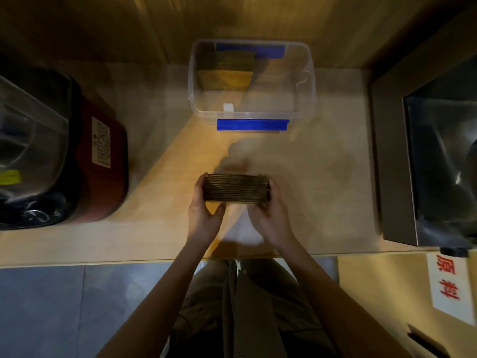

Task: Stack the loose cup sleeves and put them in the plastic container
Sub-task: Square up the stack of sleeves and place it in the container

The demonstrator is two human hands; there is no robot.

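A thick stack of brown cardboard cup sleeves [236, 188] stands on edge above the wooden counter, pressed between both hands. My left hand [205, 210] grips its left end and my right hand [271, 213] grips its right end. Farther back stands the clear plastic container [307, 99] with blue clip handles at its near and far sides. Its lid is off. Another stack of brown sleeves [227, 71] lies inside it at the back left; the rest of its floor is bare.
A dark red appliance with a clear lid [64, 151] fills the counter's left side. A dark box-shaped machine [426, 164] stands on the right. The counter's front edge [103, 262] runs just below my wrists, with a red-lettered sign [447, 282] lower right.
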